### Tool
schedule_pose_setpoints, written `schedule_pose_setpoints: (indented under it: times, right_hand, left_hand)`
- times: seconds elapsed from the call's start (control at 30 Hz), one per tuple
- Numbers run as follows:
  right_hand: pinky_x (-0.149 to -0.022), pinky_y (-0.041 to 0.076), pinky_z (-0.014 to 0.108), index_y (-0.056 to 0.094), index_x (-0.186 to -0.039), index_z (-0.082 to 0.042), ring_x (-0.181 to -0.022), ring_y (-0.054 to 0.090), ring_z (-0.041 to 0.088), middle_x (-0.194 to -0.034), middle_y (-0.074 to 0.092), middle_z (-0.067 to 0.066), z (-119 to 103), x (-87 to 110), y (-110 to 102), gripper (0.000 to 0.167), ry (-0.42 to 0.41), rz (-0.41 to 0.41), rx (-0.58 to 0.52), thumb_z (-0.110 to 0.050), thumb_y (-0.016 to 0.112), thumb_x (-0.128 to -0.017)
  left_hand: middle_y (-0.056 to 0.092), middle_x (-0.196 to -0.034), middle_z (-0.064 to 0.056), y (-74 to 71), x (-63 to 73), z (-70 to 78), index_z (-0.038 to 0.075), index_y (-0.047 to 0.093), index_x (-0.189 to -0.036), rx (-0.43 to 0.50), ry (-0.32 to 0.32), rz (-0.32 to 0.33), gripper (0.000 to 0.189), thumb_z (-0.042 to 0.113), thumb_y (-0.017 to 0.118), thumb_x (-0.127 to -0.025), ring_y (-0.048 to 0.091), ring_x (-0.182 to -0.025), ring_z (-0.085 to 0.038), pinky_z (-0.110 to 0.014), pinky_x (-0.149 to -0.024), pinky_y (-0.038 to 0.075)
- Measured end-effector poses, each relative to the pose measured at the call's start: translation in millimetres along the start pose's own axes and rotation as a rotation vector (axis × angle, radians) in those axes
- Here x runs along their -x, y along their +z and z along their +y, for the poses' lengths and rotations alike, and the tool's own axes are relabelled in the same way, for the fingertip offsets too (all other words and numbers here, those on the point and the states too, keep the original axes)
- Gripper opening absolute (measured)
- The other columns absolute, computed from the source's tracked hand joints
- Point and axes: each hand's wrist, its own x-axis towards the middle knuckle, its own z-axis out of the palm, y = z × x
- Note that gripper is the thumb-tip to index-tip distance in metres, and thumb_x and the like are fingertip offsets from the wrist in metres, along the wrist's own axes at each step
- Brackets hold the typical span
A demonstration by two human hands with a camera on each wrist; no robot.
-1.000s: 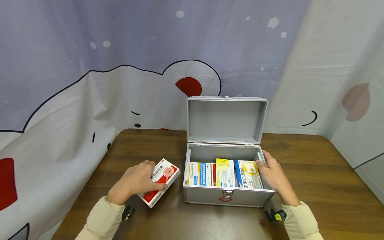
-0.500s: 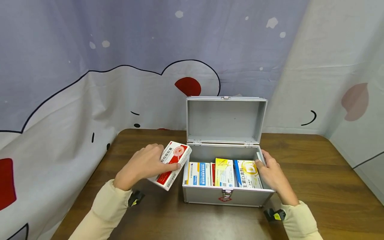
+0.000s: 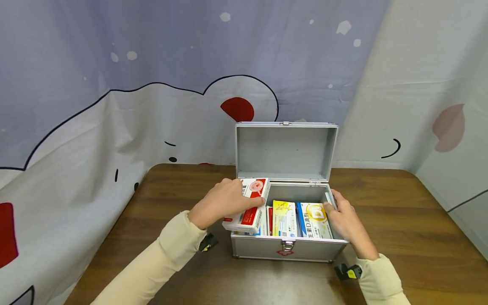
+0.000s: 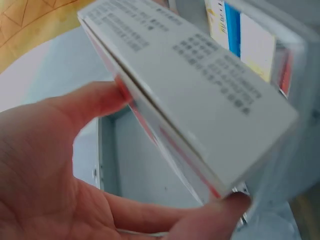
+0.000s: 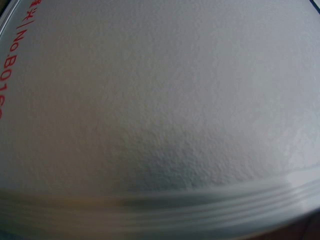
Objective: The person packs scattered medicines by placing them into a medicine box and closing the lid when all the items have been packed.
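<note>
My left hand (image 3: 225, 199) pinches a white and red medicine box (image 3: 249, 216) between thumb and fingers, tilted over the left end of an open silver metal case (image 3: 259, 248). In the left wrist view the printed white side of that medicine box (image 4: 200, 85) shows, with fingertips at its edges. On the right, my right hand (image 3: 347, 218) grips the case's right wall, thumb over the rim and fingers outside. Inside stand a yellow and white box (image 3: 284, 218), a blue, white and yellow box (image 3: 315, 220), a narrow red edge (image 3: 270, 220) and a partly covered white and blue box (image 3: 263, 226).
The case's lid (image 3: 286, 152) stands raised at the back, near a patterned curtain (image 3: 171, 118). Below lies a brown wooden table (image 3: 381, 212). Only the case's textured silver wall (image 5: 175, 100), with red lettering, fills the right wrist view.
My left hand has lifted the white and red medicine box off the table and carried it right, over the left end of the case. My right hand has stayed at the case's right wall.
</note>
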Motion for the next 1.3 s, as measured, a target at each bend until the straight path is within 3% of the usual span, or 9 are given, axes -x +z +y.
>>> schedule_pose_setpoints:
  times: [0.17,0.43,0.7,0.83,1.13,1.3]
  right_hand:
    - [-0.095,0.033,0.056,0.024,-0.139,0.008,-0.114,0.043,0.043,-0.127,0.042,0.035,0.3,-0.2,0.6,0.051,0.007,-0.008,-0.003,-0.013,0.040,-0.095]
    - [-0.094,0.034,0.056,0.025,-0.139,0.008,-0.113,0.044,0.043,-0.126,0.043,0.035,1.3,-0.2,-1.2,0.051,-0.001,0.005,-0.002,-0.012,0.040,-0.095]
    - [-0.097,0.031,0.057,0.023,-0.140,0.008,-0.118,0.040,0.044,-0.130,0.039,0.034,0.9,0.1,-0.7,0.051,0.020,-0.012,-0.007,-0.013,0.040,-0.096]
    - [-0.097,0.030,0.057,0.023,-0.139,0.008,-0.118,0.040,0.044,-0.131,0.039,0.034,0.5,-0.2,-0.6,0.052,0.016,-0.009,-0.016,-0.013,0.039,-0.096]
    - [-0.097,0.031,0.057,0.023,-0.140,0.007,-0.117,0.042,0.043,-0.130,0.040,0.033,-0.3,0.3,0.2,0.051,0.020,-0.007,-0.023,-0.013,0.039,-0.096]
    - [-0.098,0.030,0.057,0.024,-0.139,0.007,-0.118,0.041,0.042,-0.131,0.040,0.033,-0.3,0.5,1.1,0.051,0.023,-0.008,-0.030,-0.013,0.040,-0.095]
  left_hand:
    - [0.060,-0.060,0.000,5.4,-7.9,12.1,0.011,0.059,-0.078,0.019,-0.017,-0.037,0.038,0.049,0.062,-0.077,0.058,-0.047,-0.013,-0.024,-0.043,0.046]
    - [0.059,-0.064,-0.002,16.2,-25.7,24.6,0.012,0.059,-0.078,-0.074,-0.026,-0.050,0.037,0.048,0.063,-0.076,0.057,-0.053,-0.015,-0.024,-0.044,0.046]
    - [0.057,-0.066,-0.002,32.1,-39.7,33.1,0.014,0.061,-0.068,-0.167,-0.008,-0.094,0.037,0.049,0.064,-0.075,0.051,-0.060,-0.017,-0.025,-0.046,0.040]
    - [0.057,-0.067,-0.002,34.0,-44.0,35.9,0.012,0.061,-0.072,-0.206,-0.009,-0.098,0.035,0.047,0.067,-0.074,0.050,-0.064,-0.017,-0.025,-0.049,0.039]
    - [0.052,-0.071,0.000,34.9,-53.4,41.8,0.014,0.062,-0.074,-0.343,-0.083,-0.187,0.033,0.045,0.070,-0.070,0.048,-0.069,-0.017,-0.028,-0.057,0.039]
    - [0.058,-0.086,0.000,39.2,-58.9,46.6,0.015,0.065,-0.089,-0.423,-0.142,-0.210,0.041,0.048,0.073,-0.066,0.052,-0.077,-0.017,-0.030,-0.067,0.045]
